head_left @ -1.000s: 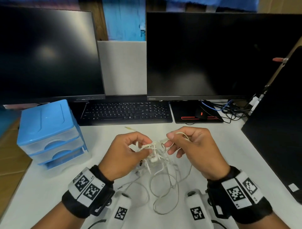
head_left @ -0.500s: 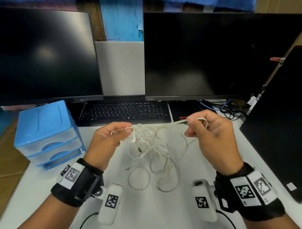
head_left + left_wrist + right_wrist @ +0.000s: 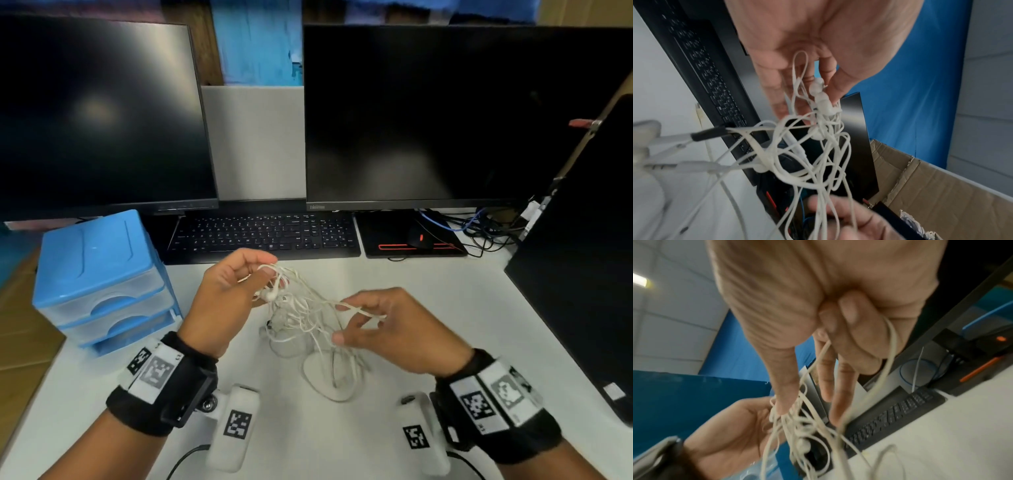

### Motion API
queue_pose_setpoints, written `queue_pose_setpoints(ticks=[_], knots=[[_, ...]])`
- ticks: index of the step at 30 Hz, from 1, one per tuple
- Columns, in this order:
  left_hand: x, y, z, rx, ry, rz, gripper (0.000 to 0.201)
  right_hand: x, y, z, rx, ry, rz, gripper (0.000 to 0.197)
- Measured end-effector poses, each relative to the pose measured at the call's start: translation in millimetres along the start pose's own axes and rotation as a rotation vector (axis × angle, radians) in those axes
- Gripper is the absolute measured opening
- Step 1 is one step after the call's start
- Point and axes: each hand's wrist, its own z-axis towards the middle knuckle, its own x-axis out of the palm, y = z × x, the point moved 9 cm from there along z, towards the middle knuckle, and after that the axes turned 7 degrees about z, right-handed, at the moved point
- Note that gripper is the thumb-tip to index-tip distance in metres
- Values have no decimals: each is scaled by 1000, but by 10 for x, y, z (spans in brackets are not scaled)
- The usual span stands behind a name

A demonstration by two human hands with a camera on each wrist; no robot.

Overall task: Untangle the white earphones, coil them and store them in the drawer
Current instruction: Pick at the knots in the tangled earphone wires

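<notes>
The white earphones (image 3: 299, 310) are a tangled bunch held above the white desk (image 3: 445, 308) between both hands. My left hand (image 3: 265, 274) pinches the top of the tangle, with the earbuds (image 3: 821, 97) at its fingertips. To the right and lower, my right hand (image 3: 346, 322) has a strand looped over its spread fingers; its two outer fingers (image 3: 849, 316) curl round the cable (image 3: 892, 344). Loose loops (image 3: 329, 380) hang down onto the desk. The blue three-drawer unit (image 3: 99, 281) stands at the left, all drawers closed.
A black keyboard (image 3: 263, 236) lies just behind the hands, under two dark monitors (image 3: 428, 113). A mouse on a black pad (image 3: 416, 240) and a bundle of cables (image 3: 486, 233) sit at the back right. A dark panel (image 3: 582, 274) borders the desk's right side.
My right hand has come down and left toward the tangle, so the strand it had pulled taut is now slack. The left hand has stayed about where it was, still pinching the bunch.
</notes>
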Motion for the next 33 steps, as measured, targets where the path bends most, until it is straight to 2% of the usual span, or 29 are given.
queue_pose_setpoints(ticks=[4,8,11,15,18,20,25,27,29,33], knots=[[-35,-63,-15,0,0,-88,21,151,-31,51,-23,-10,113,12],[-4,-37,-24,-15,22,-86,22,110,128,36,-140,-17,291,15],[105,-48,-66,-10,72,-93,22,91,165,21,-179,-40,357,26],[253,-69,-139,-6,142,-94,21,178,131,42,-199,-96,340,6],[269,-36,-158,-26,151,-35,17,151,116,47,-168,-112,464,11],[280,5,-168,-56,158,3,11,135,143,40,-131,-68,591,5],[368,34,-200,-103,215,9,10,310,213,-22,-51,162,755,36],[381,27,-211,-104,227,4,14,383,247,-54,-49,236,725,42],[373,21,-217,-108,223,-11,14,401,266,-81,-65,227,594,42],[371,31,-218,-138,220,-49,15,308,239,-70,-82,88,454,13]])
